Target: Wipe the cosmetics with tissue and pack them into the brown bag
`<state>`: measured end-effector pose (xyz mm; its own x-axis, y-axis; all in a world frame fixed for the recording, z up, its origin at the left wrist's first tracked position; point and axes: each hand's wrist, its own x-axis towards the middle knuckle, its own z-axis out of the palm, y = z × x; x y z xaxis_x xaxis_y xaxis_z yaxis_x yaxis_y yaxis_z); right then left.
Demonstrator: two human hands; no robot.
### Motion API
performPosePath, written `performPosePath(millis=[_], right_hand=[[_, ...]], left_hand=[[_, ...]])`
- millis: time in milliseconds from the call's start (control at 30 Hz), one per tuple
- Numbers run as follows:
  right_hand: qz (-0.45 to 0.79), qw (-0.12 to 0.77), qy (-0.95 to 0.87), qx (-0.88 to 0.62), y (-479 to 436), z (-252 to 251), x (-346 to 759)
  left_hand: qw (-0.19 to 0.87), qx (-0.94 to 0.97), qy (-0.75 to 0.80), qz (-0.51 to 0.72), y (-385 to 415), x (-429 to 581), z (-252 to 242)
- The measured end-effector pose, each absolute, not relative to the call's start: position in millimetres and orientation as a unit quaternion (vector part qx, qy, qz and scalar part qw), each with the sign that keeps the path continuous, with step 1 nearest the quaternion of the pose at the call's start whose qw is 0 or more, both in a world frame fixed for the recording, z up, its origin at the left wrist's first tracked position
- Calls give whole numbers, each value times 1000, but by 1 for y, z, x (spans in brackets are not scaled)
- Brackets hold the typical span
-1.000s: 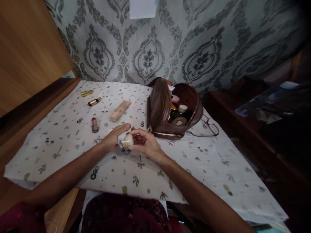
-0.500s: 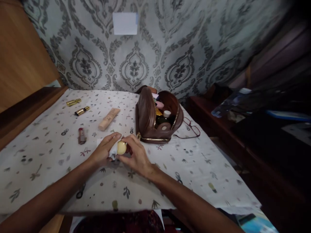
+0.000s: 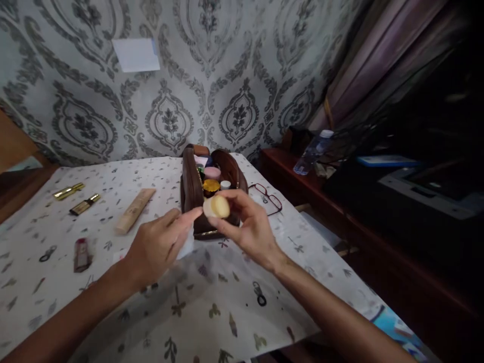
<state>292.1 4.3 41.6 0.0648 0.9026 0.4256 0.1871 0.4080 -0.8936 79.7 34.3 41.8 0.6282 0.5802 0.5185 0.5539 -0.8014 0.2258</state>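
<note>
My right hand [image 3: 251, 227] grips a small pale container with a rounded yellow top [image 3: 218, 206] between thumb and fingers, in front of the open brown cosmetic bag [image 3: 189, 189]. The tip of my left index finger touches the container's left side. A white tissue [image 3: 186, 248] hangs under the fingers of my left hand [image 3: 159, 242], which are closed around it. Inside the bag I see a jar with a golden lid [image 3: 210, 187], a pink round item [image 3: 212, 173] and a white cap [image 3: 225, 185]. My right hand covers part of the bag's front.
On the patterned tablecloth [image 3: 212, 322] lie a beige tube [image 3: 135, 212], a lipstick [image 3: 81, 256] and two gold-coloured tubes, one plain [image 3: 68, 191] and one with black [image 3: 84, 204]. Red-framed glasses [image 3: 274, 201] rest right of the bag. A plastic bottle [image 3: 313, 153] leans on the dark furniture.
Both hands have moved right and away from me, up to the bag, with the container. The left hand has drawn back from around it to a fingertip touch. The view has turned right.
</note>
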Motion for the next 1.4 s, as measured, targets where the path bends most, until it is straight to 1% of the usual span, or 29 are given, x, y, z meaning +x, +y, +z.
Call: performPosePath(millis=[67, 133, 200, 267, 333, 400, 467, 567, 667, 767, 900, 1000, 1133, 1200, 1300, 1400], right_hand=[[286, 598, -598, -450, 13, 50, 311], [268, 612, -590, -452, 21, 56, 326], [262, 616, -587, -456, 27, 61, 336], [267, 613, -586, -458, 31, 64, 341], [278, 606, -587, -459, 34, 66, 342], [282, 595, -594, -462, 36, 66, 343], [282, 577, -611, -462, 38, 65, 342], [282, 544, -646, -456, 39, 61, 342], [251, 534, -664, -460, 40, 61, 344], [224, 566, -637, -472, 41, 67, 353], [219, 619, -585, -476, 45, 81, 369], [219, 624, -579, -477, 52, 87, 377], [211, 580, -622, -482, 66, 87, 378], [186, 553, -650, -486, 73, 87, 376], [97, 504, -694, -505, 81, 89, 371], [8, 427, -737, -523, 93, 95, 365]], left_hand=[[-83, 913, 317, 242, 41, 92, 45], [-124, 913, 339, 189, 44, 103, 47], [-102, 919, 349, 155, 44, 111, 49], [-35, 929, 339, 146, 42, 116, 49], [39, 932, 322, 164, 39, 119, 47], [69, 930, 305, 191, 36, 118, 41], [37, 934, 286, 210, 35, 115, 33], [-46, 938, 270, 214, 35, 110, 23], [-86, 937, 269, 205, 37, 110, 21], [-113, 937, 276, 180, 39, 112, 21], [-145, 929, 303, 153, 43, 113, 17], [-151, 928, 303, 159, 44, 113, 14], [-142, 929, 293, 176, 44, 113, 13], [-138, 928, 296, 180, 43, 112, 13], [-131, 927, 303, 179, 41, 112, 12], [-129, 929, 299, 173, 40, 110, 10]])
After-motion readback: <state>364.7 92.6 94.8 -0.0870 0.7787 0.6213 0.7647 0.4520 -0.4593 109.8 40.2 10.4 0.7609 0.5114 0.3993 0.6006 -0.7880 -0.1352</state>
